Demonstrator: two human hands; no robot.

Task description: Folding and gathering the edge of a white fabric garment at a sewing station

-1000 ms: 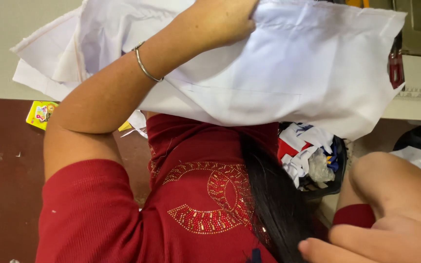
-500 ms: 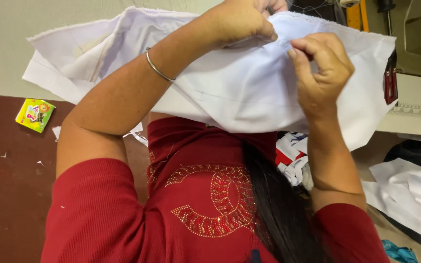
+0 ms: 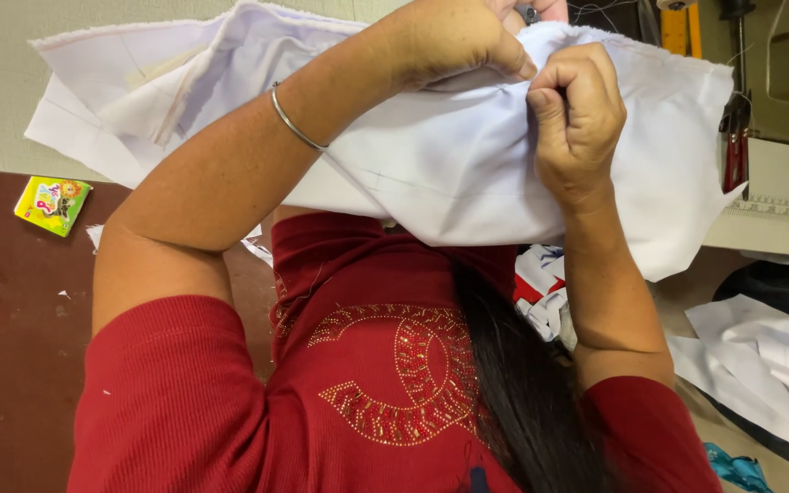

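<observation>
A large piece of white fabric [image 3: 449, 173] lies bunched over the pale table [image 3: 11, 91] in front of me. My left hand [image 3: 454, 36] grips a fold of it near the top middle, with a thin metal bangle [image 3: 296, 123] on that forearm. My right hand [image 3: 577, 114] pinches the same cloth just to the right, fingers curled closed on it. Both hands sit close together, nearly touching. My red top with gold beadwork [image 3: 394, 374] fills the lower part of the view.
A small yellow-green packet [image 3: 51, 204] lies on the dark red floor [image 3: 11, 347] at left. Part of a sewing machine [image 3: 778, 82] stands at the upper right. More white cloth pieces [image 3: 760, 356] and crumpled red-and-white scraps [image 3: 541, 288] lie at lower right.
My right hand rose from my lap to the white fabric and closed on it beside my left hand. The view shifted slightly, and the cloth bunched between both hands.
</observation>
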